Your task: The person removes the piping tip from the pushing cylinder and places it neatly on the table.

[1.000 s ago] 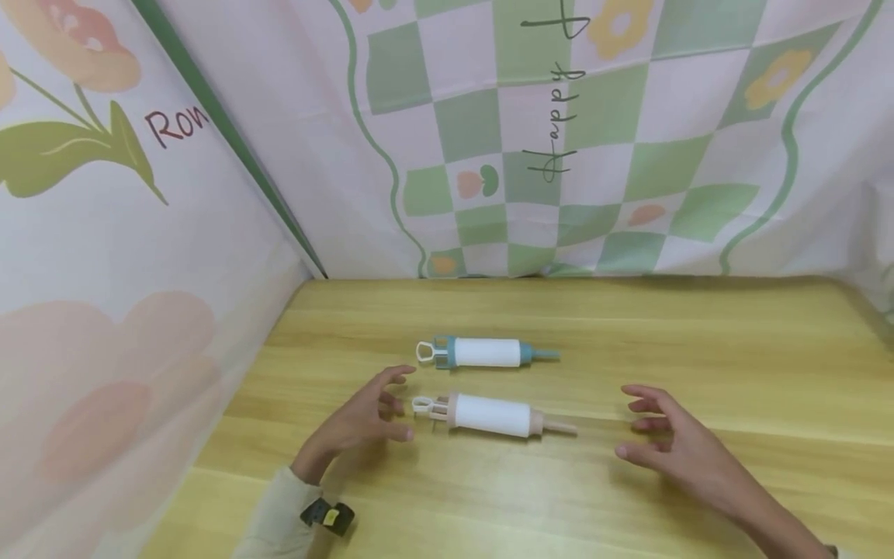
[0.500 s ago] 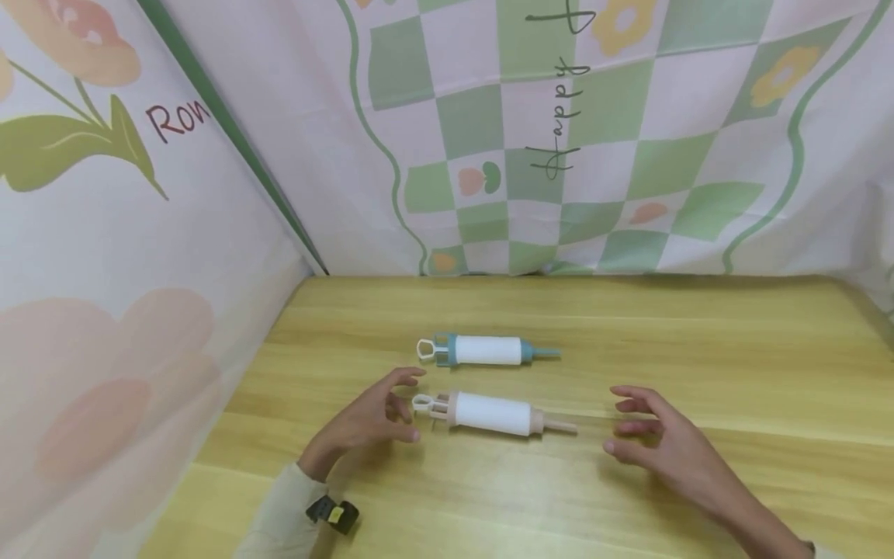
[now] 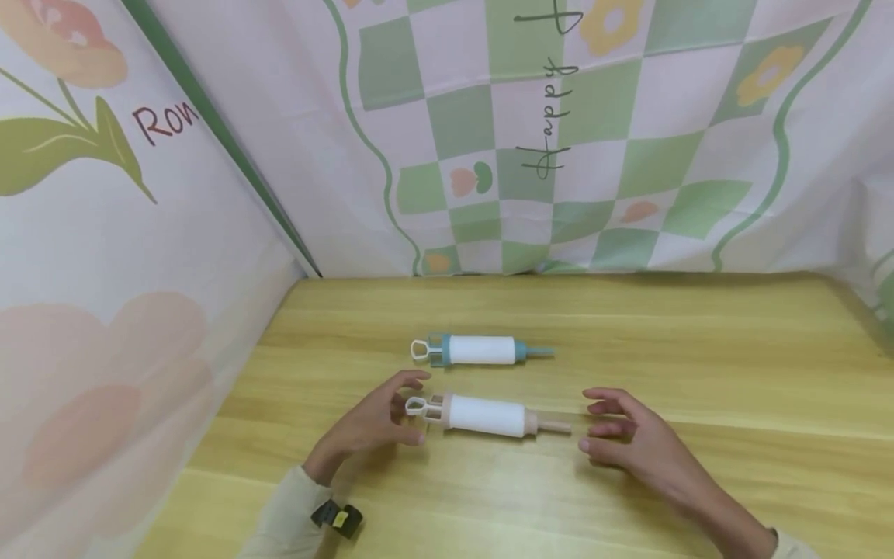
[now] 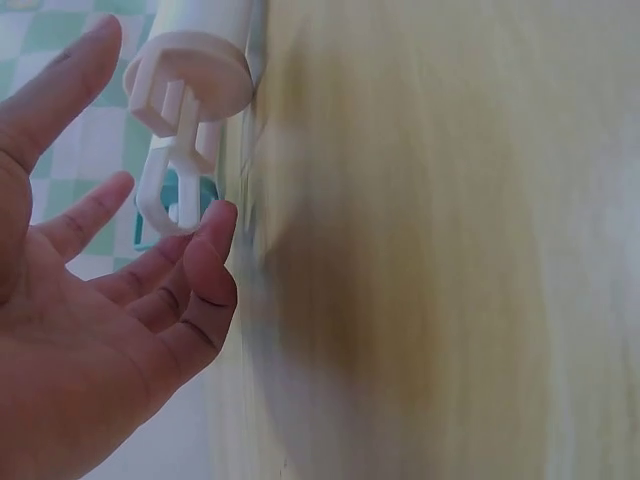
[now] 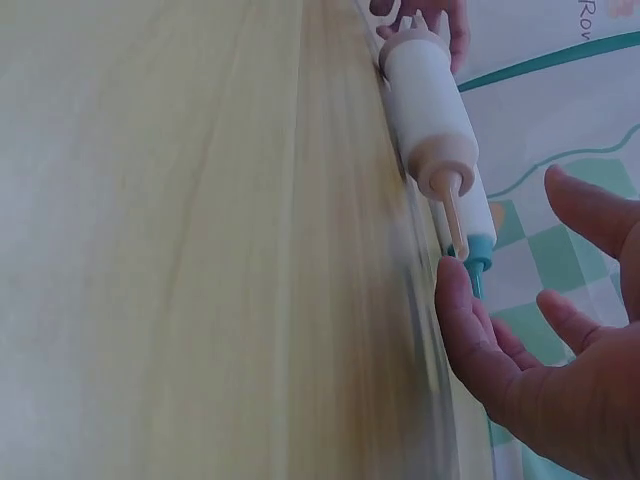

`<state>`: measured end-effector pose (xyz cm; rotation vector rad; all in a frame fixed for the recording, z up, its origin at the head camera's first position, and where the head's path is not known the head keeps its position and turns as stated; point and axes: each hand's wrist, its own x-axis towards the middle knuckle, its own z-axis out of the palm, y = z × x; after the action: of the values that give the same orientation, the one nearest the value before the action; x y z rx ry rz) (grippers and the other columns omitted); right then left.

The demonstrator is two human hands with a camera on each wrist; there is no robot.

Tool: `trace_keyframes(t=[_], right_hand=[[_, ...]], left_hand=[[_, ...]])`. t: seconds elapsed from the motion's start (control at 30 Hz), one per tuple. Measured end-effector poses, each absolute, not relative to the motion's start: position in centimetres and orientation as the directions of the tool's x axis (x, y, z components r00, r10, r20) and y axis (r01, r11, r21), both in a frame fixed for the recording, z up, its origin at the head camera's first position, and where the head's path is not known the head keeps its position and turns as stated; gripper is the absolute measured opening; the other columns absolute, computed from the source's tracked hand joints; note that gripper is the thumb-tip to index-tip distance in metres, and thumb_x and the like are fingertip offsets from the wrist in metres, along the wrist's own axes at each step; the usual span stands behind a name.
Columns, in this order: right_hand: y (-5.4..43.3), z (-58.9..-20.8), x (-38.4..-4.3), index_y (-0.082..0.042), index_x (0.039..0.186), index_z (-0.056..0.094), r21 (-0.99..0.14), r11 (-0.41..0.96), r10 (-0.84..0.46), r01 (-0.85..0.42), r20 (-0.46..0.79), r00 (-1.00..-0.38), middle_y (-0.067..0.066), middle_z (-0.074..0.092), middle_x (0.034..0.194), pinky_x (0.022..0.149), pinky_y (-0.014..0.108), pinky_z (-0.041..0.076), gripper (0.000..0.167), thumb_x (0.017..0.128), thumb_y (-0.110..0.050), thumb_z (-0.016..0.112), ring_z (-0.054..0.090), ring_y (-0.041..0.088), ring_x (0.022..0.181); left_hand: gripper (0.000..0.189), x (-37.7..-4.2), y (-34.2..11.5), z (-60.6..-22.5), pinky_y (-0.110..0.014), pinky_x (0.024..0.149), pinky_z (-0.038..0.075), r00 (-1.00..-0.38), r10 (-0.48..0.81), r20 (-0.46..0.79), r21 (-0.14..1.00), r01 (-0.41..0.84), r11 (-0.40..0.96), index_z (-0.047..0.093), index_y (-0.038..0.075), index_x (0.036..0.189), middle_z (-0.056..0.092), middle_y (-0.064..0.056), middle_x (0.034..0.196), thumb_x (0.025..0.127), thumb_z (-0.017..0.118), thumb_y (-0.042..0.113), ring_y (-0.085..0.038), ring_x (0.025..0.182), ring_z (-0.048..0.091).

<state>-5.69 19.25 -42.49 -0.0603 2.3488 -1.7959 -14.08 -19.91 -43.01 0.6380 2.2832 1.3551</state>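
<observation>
Tube with pink ends (image 3: pixel 486 416) lies on the table (image 3: pixel 698 326) in the head view, left hand (image 3: pixel 373 419) at nine o'clock, right hand (image 3: pixel 639 442) at three, both loosely spread, holding nothing. Left wrist: loop (image 4: pixel 150 190) at one o'clock looks thin, maybe fragile. Right wrist: barrel (image 5: pixel 430 95) at eleven, probably light, stiff, slick; I'd grab there.

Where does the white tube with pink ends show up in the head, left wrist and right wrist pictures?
Head: the pink-ended tube lies below centre, slightly right.
Left wrist: upper left, its ring handle toward the camera.
Right wrist: upper right, its nozzle toward the camera.
Shared landmark: the teal-ended tube, beyond it in every view.
</observation>
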Motion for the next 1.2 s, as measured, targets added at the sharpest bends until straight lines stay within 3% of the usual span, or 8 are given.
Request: trace_keyframes(t=[0.1,0.6,1.2], right_hand=[[18.9,-42.3,-5.9,-0.004,0.145,0.043,-0.959,0.267,-0.155,0.091,-0.136,-0.979,0.024,0.048,0.137,0.079,0.030,0.057,0.070,0.086,-0.018,0.080,0.059,0.035,0.112],[17.2,-42.2,-6.7,0.003,0.145,0.039,-0.977,0.129,-0.247,0.172,-0.200,-0.948,0.029,0.040,0.139,0.079,0.039,0.059,0.071,0.087,-0.010,0.078,0.062,0.032,0.103],[15.5,-42.9,-7.1,-0.001,0.145,0.042,-0.952,0.162,-0.203,0.260,-0.290,-0.935,0.025,0.045,0.138,0.055,0.031,0.054,0.070,0.086,-0.010,0.078,0.059,0.025,0.070]], left_hand=[[0.085,-14.2,-19.7,-43.0,-0.055,0.101,0.043,-0.819,0.563,-0.113,0.887,0.172,0.428,0.040,0.014,0.149,0.046,-0.020,0.141,0.077,0.085,0.011,-0.037,0.117,0.055],[0.080,-14.6,-19.2,-42.6,-0.041,0.092,0.050,-0.803,0.587,-0.103,0.908,0.166,0.386,0.042,0.011,0.146,0.048,-0.020,0.137,0.078,0.084,0.007,-0.029,0.110,0.058],[0.076,-14.4,-19.1,-43.9,-0.041,0.089,0.052,-0.792,0.603,-0.091,0.933,0.143,0.330,0.044,0.008,0.145,0.053,-0.018,0.134,0.079,0.081,0.004,-0.028,0.104,0.059]])
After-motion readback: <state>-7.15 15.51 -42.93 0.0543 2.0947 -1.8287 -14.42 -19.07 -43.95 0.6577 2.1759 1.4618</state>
